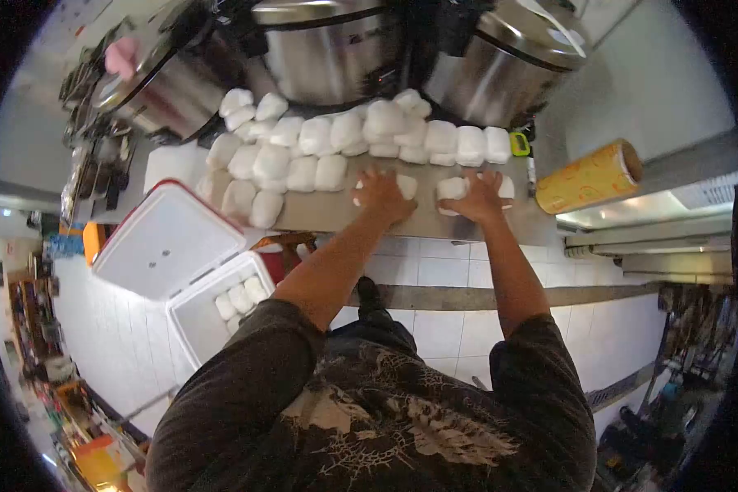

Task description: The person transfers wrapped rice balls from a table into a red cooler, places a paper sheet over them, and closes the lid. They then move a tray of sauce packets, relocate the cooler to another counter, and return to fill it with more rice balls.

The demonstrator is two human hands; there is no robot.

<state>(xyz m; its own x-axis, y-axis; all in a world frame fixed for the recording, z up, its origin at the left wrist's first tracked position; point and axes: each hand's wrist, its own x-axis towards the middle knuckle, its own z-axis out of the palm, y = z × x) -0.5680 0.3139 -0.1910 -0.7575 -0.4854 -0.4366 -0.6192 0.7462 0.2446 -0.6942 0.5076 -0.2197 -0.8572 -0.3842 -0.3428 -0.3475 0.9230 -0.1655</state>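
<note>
My left hand is curved over a white packet at the front of the steel counter, its fingers pointing away from me. To the right, my right hand grips across another white packet, thumb on the left side and fingers bent over the top. More white shows past its right edge. Behind both hands, rounded white packets lie in rows and are stacked in places. They look soft and plastic-wrapped.
Steel rice cookers line the back of the counter. At the right lies a yellow roll of wrap, near a small green timer. Below left, an open cooler box holds several white packets, its lid tipped back.
</note>
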